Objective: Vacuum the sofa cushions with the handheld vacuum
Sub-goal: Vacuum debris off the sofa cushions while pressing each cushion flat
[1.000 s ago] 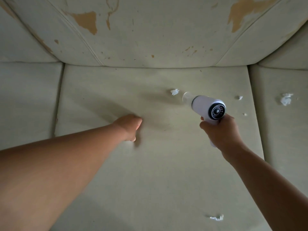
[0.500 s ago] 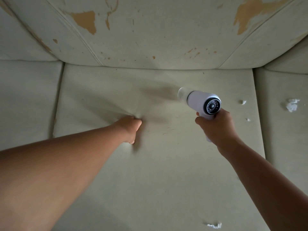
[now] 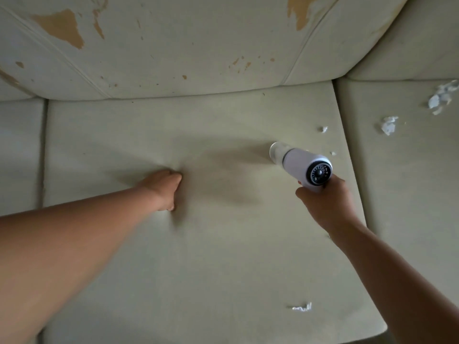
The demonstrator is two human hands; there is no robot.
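Right hand (image 3: pixel 327 207): grip clamped on white plastic handheld vacuum (image 3: pixel 299 162). Left hand (image 3: pixel 162 188): grip together, fist denting pale green seat cushion (image 3: pixel 223 269).

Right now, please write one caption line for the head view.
Right hand aims a white vacuum at the seat cushion; left hand rests curled on it; white scraps lie around.

A single head-worn view looks forward and steeply down from close above the middle seat cushion (image 3: pixel 211 269), facing the backrest (image 3: pixel 186 45) at that cushion's far edge; the cushion fills most of the frame.
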